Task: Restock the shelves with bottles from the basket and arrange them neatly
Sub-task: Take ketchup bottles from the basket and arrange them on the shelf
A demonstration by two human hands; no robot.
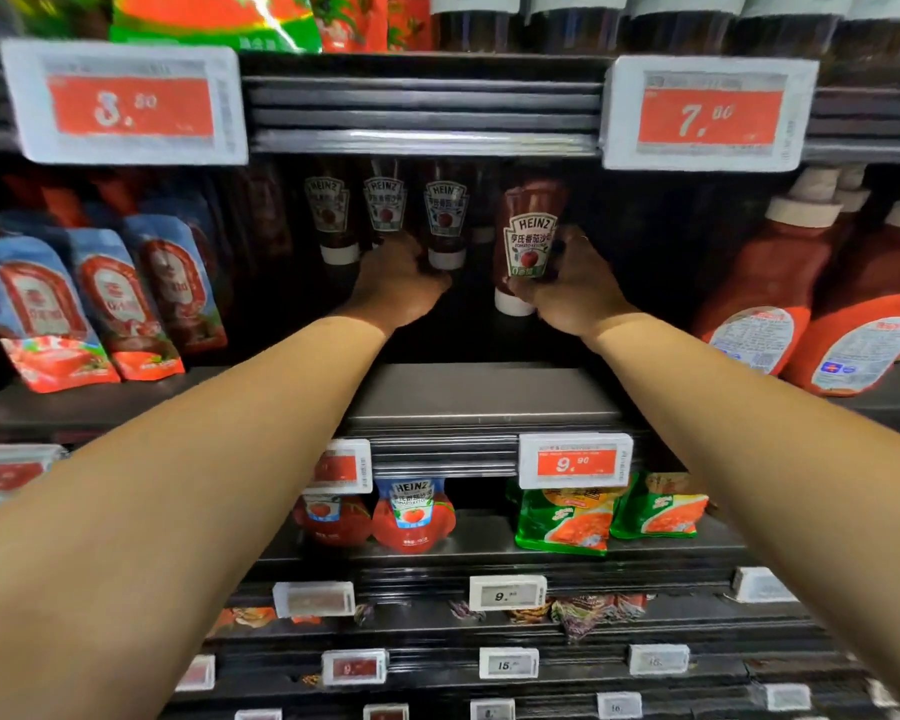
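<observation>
Both my arms reach into a dark shelf bay. My right hand grips a Heinz ketchup squeeze bottle, cap down, held slightly tilted above the shelf floor. My left hand curls round the white cap end of another Heinz bottle in a row of three at the back. The two others stand to its left, caps down. The basket is out of view.
Blue and red sauce pouches fill the shelf's left side; large red ketchup bottles stand on the right. Price tags hang on the rail above. Lower shelves hold red pouches and green packets.
</observation>
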